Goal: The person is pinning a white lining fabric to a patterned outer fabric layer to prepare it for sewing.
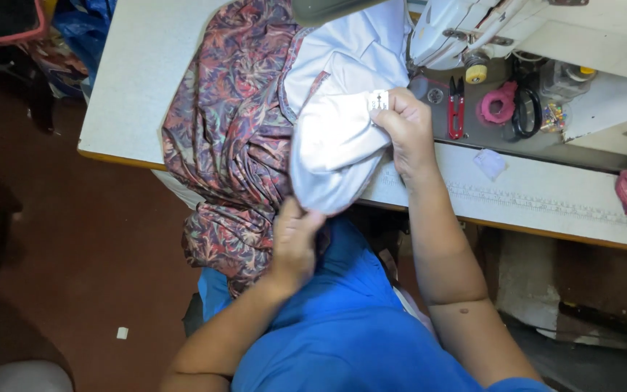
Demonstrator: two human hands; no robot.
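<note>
White lining fabric (smooth, one piece) joined to one paisley-patterned cloth at the table edge: left hand pinches its lower fold, right hand grips its top.

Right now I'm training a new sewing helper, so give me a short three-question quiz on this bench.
1. True or false: the right hand pinches the white lining near its small label.
2. Which hand grips the lining's lower edge?
3. The red thread snips lie: A) on the floor, B) on the sewing table beside a pink ring, C) on the patterned fabric.

Key: 1 true; 2 the left hand; 3 B.
</note>
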